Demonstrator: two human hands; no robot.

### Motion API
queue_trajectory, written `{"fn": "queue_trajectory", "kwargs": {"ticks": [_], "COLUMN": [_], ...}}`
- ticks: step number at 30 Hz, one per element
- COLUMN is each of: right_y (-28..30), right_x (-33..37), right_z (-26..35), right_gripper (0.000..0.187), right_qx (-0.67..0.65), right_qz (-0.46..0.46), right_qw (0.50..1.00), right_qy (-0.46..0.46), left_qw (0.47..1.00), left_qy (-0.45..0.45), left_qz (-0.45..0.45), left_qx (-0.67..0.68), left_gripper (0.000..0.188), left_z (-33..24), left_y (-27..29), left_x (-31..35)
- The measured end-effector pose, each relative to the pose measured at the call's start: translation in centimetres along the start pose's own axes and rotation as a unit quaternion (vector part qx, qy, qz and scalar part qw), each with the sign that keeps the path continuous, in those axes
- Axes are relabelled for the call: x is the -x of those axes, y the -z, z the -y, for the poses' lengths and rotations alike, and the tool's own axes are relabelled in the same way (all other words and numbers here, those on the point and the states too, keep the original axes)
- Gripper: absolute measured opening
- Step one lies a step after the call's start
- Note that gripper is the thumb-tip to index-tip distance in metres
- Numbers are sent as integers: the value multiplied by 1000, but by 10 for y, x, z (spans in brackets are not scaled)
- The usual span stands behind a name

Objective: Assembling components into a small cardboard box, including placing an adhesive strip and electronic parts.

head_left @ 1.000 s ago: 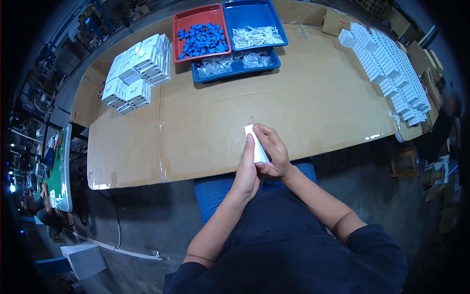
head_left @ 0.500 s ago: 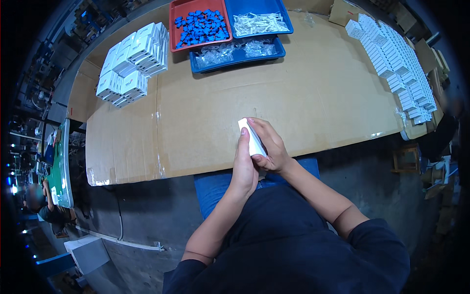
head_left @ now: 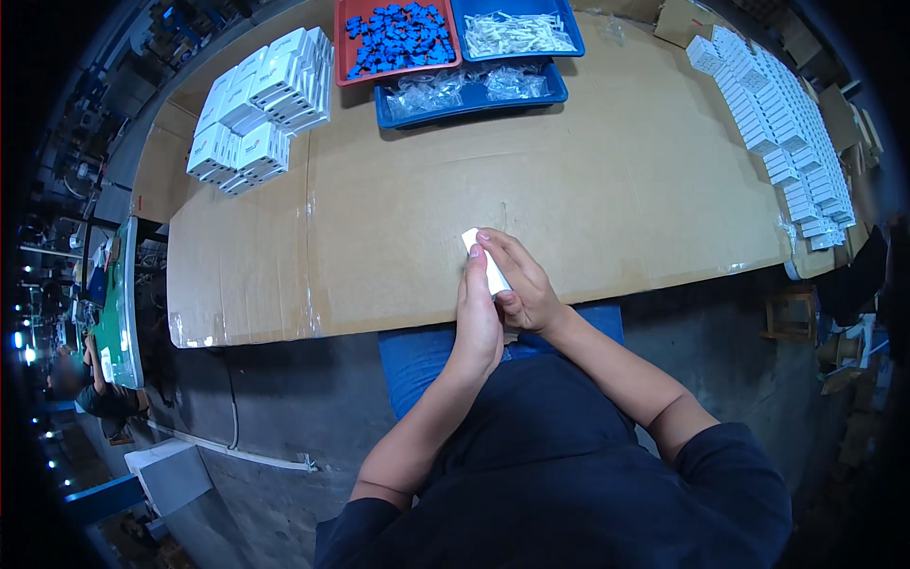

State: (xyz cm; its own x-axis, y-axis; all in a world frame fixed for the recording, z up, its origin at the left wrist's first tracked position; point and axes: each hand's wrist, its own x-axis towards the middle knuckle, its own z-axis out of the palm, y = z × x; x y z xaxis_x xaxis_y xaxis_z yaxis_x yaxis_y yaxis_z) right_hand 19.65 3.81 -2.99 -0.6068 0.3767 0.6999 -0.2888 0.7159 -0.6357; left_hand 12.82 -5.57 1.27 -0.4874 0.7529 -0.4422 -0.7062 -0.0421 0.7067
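Observation:
Between my two hands is a small white box (head_left: 495, 277), held upright on a slant just above the near edge of the cardboard-covered table. My left hand (head_left: 479, 318) is closed along its left side, with the thumb up near the top end. From the right, my right hand (head_left: 533, 296) wraps round the box, its fingertips at the top and its thumb low on the near side. The palms and fingers cover most of the box, so only a narrow white face shows.
Stacks of white boxes (head_left: 248, 119) stand at the far left; rows of small white boxes (head_left: 782, 133) line the right. At the back are a red tray (head_left: 343, 43) of blue pieces, a blue tray (head_left: 575, 33) of white pieces and a blue tray (head_left: 398, 119) of clear plastic bags. Another person (head_left: 102, 398) sits far left.
The box has turned slightly in my hands, so its dark right-hand edge no longer shows. My right thumb has moved up a little along it. The whole view has shifted slightly.

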Motion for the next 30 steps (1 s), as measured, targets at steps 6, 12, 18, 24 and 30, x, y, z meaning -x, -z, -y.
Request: {"fn": "queue_trajectory", "kwargs": {"ticks": [6, 12, 18, 24, 30], "right_y": [0, 4, 10, 14, 10], "right_x": [5, -1, -11, -14, -18], "right_z": [-4, -6, 5, 19, 31], "right_gripper": [72, 73, 68, 56, 52], "right_qx": [-7, -22, -115, -163, -170], "right_qz": [-9, 25, -4, 41, 53], "right_qw": [999, 998, 983, 947, 944], "right_qy": [-30, -44, -140, -274, -279], "left_qw": [1000, 998, 997, 971, 953], "left_qy": [11, 37, 47, -203, -259], "left_qz": [-12, 10, 36, 36, 20], "left_qx": [-5, 44, 51, -124, -154], "left_gripper": [53, 51, 55, 64, 65], "left_z": [0, -2, -13, -17, -16], "left_y": [-4, 3, 5, 13, 3], "left_x": [-5, -5, -11, -21, -20]}}
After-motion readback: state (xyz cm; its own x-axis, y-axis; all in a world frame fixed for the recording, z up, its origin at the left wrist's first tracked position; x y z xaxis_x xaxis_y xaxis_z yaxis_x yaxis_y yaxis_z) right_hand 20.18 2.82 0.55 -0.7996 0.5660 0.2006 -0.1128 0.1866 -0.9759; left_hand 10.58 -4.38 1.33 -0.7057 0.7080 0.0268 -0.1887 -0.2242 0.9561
